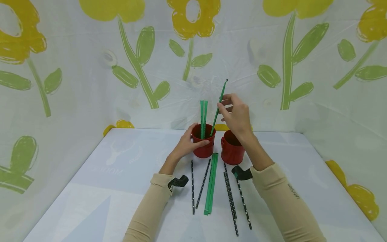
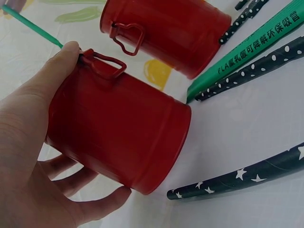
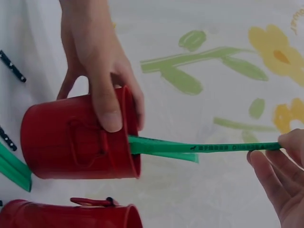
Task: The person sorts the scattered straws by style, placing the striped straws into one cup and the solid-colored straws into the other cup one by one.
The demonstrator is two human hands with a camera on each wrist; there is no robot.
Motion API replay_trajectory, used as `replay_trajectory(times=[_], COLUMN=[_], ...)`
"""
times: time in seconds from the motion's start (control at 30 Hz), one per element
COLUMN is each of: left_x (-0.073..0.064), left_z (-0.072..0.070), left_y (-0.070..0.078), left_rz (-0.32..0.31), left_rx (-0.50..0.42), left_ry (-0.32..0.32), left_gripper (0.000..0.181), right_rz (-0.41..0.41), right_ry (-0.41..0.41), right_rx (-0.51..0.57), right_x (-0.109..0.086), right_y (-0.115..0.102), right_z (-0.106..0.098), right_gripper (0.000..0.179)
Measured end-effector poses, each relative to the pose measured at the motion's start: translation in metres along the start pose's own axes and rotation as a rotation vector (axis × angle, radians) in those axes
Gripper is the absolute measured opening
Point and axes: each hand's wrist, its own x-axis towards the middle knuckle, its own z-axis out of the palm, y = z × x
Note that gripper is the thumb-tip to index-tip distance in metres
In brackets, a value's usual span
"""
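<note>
My left hand (image 1: pixel 185 144) holds the left red bucket (image 1: pixel 203 149), thumb across its near side and fingers round the far left rim. Between thumb and fingertips, my right hand (image 1: pixel 238 114) pinches a slim green wrapped straw (image 1: pixel 223 92). That straw leans to the right, its lower end inside the bucket's mouth. Two more green wrapped straws (image 1: pixel 202 116) stand in the same bucket. In the right wrist view, printing runs along the pinched straw (image 3: pixel 213 147). A second red bucket (image 1: pixel 232 154) stands just right of the first, partly behind my right wrist.
Green wrapped straws (image 1: pixel 211 188) lie on the white table (image 1: pixel 99 188) in front of the buckets. Black patterned straws lie on both sides of them, one (image 1: pixel 192 188) to the left and several (image 1: pixel 231 198) to the right. A flower-printed sheet (image 1: pixel 235 60) hangs behind the table.
</note>
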Motion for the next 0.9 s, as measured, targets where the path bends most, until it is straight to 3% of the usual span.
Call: replay_trajectory(times=[0.4, 0.9], left_x=[0.001, 0.001], left_z=[0.000, 0.000], left_y=[-0.001, -0.002], left_rz=[0.018, 0.019], left_rx=[-0.006, 0.004], left_ry=[-0.003, -0.002], left_gripper=[0.093, 0.091], right_rz=[0.133, 0.182], right_ry=[-0.146, -0.222], right_rx=[-0.016, -0.007], right_x=[-0.016, -0.023], right_y=[0.023, 0.029], right_z=[0.025, 0.041], right_gripper=[0.031, 0.033])
